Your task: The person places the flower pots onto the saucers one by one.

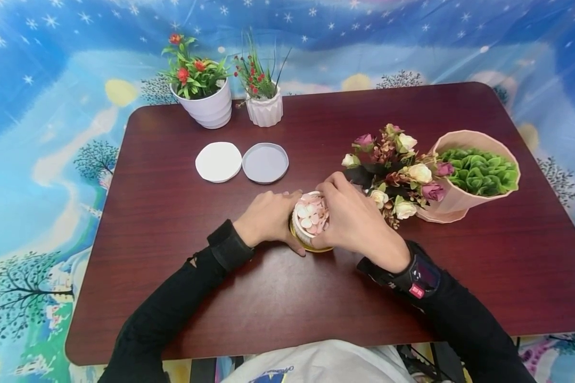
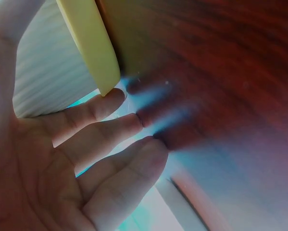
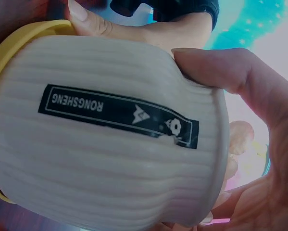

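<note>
A white ribbed flower pot (image 3: pixel 105 159) with pale pink artificial flowers (image 1: pixel 310 214) stands in a yellow saucer (image 2: pixel 88 43) near the middle of the table. My right hand (image 1: pixel 352 221) grips the pot's neck from above, thumb on the near side and fingers across the top. From the left, my left hand (image 1: pixel 270 217) holds the saucer, its thumb in front and its fingers round the far side. One left fingertip touches the saucer's edge in the left wrist view; the other fingers stretch past it. A black label (image 3: pixel 119 115) reads RONGSHENG.
A white saucer (image 1: pixel 218 162) and a grey saucer (image 1: pixel 265 163) lie behind my left hand. Farther back stand two white pots (image 1: pixel 211 109) with red-flowered plants. Beside my right hand are artificial roses (image 1: pixel 419 173) and a pink pot (image 1: pixel 452 199) with green leaves.
</note>
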The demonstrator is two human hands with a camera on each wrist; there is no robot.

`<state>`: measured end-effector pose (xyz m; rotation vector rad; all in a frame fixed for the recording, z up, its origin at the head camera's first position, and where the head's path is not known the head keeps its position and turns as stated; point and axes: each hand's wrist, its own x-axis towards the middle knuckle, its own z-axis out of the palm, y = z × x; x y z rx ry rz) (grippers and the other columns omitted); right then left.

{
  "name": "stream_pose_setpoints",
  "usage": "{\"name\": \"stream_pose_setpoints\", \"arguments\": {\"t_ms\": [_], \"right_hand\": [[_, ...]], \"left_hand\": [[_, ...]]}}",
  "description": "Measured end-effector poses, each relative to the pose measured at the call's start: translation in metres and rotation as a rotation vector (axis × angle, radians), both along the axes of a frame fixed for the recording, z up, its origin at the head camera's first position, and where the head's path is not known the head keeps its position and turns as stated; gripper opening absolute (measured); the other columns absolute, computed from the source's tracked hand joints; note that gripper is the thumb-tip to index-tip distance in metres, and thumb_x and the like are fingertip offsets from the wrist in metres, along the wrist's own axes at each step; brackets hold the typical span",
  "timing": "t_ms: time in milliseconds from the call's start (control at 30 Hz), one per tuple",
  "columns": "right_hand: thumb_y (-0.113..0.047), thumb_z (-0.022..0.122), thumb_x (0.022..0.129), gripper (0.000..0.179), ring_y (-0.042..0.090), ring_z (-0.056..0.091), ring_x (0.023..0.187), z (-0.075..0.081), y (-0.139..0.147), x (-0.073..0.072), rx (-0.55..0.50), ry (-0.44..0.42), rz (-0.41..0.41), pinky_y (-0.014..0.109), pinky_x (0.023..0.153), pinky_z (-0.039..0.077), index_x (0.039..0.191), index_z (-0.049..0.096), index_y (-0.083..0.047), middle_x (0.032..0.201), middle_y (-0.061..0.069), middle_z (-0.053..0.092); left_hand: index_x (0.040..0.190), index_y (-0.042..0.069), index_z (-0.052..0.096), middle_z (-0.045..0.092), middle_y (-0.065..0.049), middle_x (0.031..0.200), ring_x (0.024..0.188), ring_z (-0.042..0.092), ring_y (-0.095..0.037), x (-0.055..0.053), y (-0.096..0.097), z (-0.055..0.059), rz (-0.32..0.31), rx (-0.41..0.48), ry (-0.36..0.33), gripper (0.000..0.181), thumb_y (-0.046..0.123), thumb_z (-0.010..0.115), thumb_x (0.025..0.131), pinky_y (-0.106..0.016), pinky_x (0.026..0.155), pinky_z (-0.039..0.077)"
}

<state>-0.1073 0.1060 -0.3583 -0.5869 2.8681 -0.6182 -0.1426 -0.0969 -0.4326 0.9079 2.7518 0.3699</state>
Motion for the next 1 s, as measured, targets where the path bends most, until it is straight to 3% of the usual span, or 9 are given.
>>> {"name": "stream_pose_setpoints", "arguments": {"t_ms": [400, 533, 800, 1000], "right_hand": [[-0.032, 0.098, 0.057, 0.090, 0.032, 0.064, 0.101, -0.003, 0.003, -0.010, -0.041, -0.095, -0.018, 0.051, 0.082, 0.060, 0.135, 0.064, 0.000, 0.127, 0.010, 0.052], [-0.022, 0.094, 0.062, 0.087, 0.034, 0.062, 0.106, -0.003, 0.006, -0.016, -0.096, -0.112, 0.009, 0.050, 0.090, 0.057, 0.138, 0.061, 0.006, 0.128, 0.016, 0.051], [-0.012, 0.090, 0.076, 0.096, 0.038, 0.055, 0.125, -0.003, 0.010, -0.031, -0.131, -0.107, 0.002, 0.053, 0.106, 0.050, 0.156, 0.041, 0.009, 0.143, 0.026, 0.049], [-0.018, 0.090, 0.082, 0.103, 0.042, 0.046, 0.144, 0.005, 0.007, -0.035, -0.104, -0.070, -0.007, 0.056, 0.117, 0.042, 0.163, 0.032, 0.006, 0.158, 0.029, 0.044]], "left_hand": [[0.146, 0.010, 0.060, 0.074, -0.010, 0.126, 0.095, 0.073, -0.036, -0.004, 0.000, 0.000, 0.002, 0.003, 0.030, 0.121, 0.076, 0.096, 0.051, -0.051, 0.079, 0.060], [0.144, 0.010, 0.062, 0.077, -0.010, 0.121, 0.092, 0.074, -0.034, -0.004, 0.000, 0.000, 0.018, 0.008, 0.058, 0.117, 0.076, 0.095, 0.053, -0.050, 0.077, 0.061], [0.124, 0.002, 0.067, 0.073, -0.009, 0.101, 0.083, 0.074, -0.031, -0.005, 0.007, -0.001, 0.097, 0.021, 0.073, 0.086, 0.067, 0.092, 0.073, -0.046, 0.075, 0.062], [0.119, 0.003, 0.068, 0.072, -0.010, 0.101, 0.091, 0.074, -0.032, -0.010, 0.004, 0.004, 0.132, 0.037, 0.046, 0.069, 0.055, 0.092, 0.080, -0.048, 0.079, 0.062]]}}
